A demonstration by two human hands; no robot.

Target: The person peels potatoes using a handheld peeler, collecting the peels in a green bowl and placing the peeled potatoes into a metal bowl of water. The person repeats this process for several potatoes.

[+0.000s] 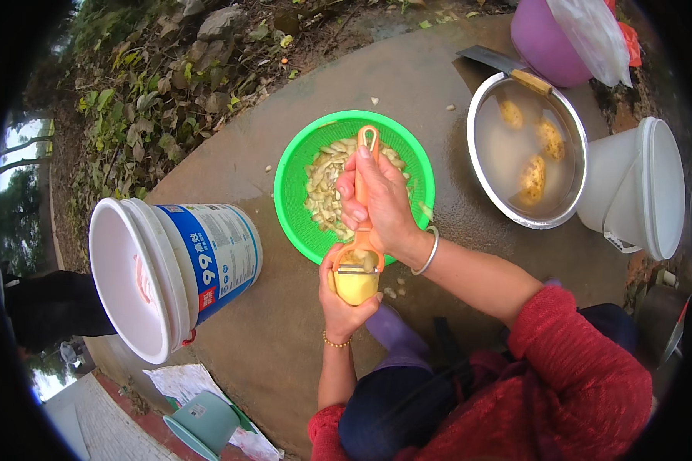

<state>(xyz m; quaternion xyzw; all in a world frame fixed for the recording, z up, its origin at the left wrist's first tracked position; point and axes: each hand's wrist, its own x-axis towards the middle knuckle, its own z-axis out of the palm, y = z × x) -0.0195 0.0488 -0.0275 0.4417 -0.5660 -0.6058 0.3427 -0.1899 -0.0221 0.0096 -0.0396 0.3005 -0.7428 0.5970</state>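
Observation:
My right hand point(380, 201) grips the handle of an orange Y-shaped peeler point(360, 184). Its metal blade lies across a potato point(356, 288) whose visible side is largely peeled and yellow. That potato is held in my left hand point(340, 305), fingers wrapped around its side and thumb at its lower edge. Beneath and beyond my hands stands a green plastic colander point(290, 210) with many potato peelings point(323, 190) inside. To the right, a steel basin point(496, 216) of cloudy water contains several unpeeled potatoes point(531, 180).
A cleaver point(490, 59) with a wooden handle rests over the basin's rim. Beyond it are a purple tub point(542, 43) and plastic bags point(597, 34). A white bucket point(611, 181) stands right, a large labelled bucket point(167, 276) left, a green pail point(205, 423) lower left. Leafy plants point(144, 109) border the concrete.

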